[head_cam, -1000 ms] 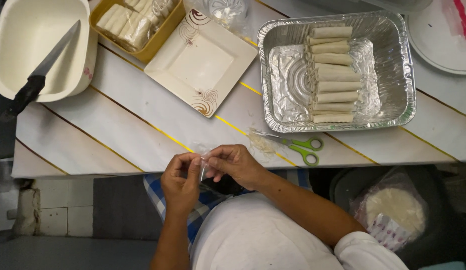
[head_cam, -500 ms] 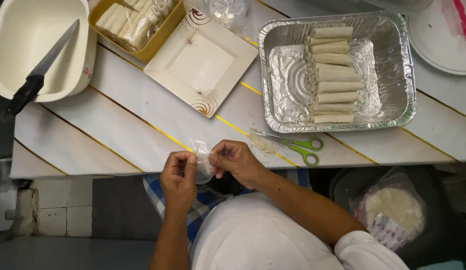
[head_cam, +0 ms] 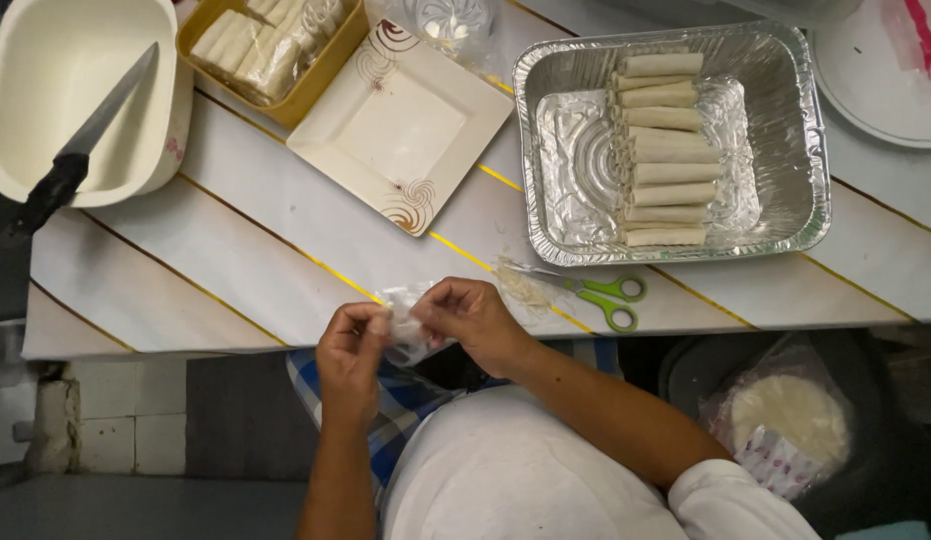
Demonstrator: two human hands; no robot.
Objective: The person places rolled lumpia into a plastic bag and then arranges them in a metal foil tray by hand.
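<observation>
— Where do we stand with the rolls?

— We judge the work partly done. The foil tray holds one column of finished rolls, about ten of them stacked side by side, and the left half of the tray is bare foil. So there is room for at least another column. The yellow container at the far edge of the worktop has more pale pieces in clear wrap, and the square plate carries nothing.

— And what are we holding?

— A small piece of thin, clear wrapper, right at the near edge of the worktop, over our lap. Our left hand pinches its left side and our right hand pinches its right side, fingers of both closed on it. Whether we are peeling or folding it, we cannot tell.

— Which way does it run?

— It is crumpled, so its axis is loose, but it stretches roughly left to right between our hands, along the worktop edge. The rolls in the tray lie the same way, long axes left to right, stacked away from us.

— Anything else close by?

— The green-handled scissors lie just right of our right hand, handles to the right, with scraps at the blades. The knife rests across the white tub, well apart.
</observation>
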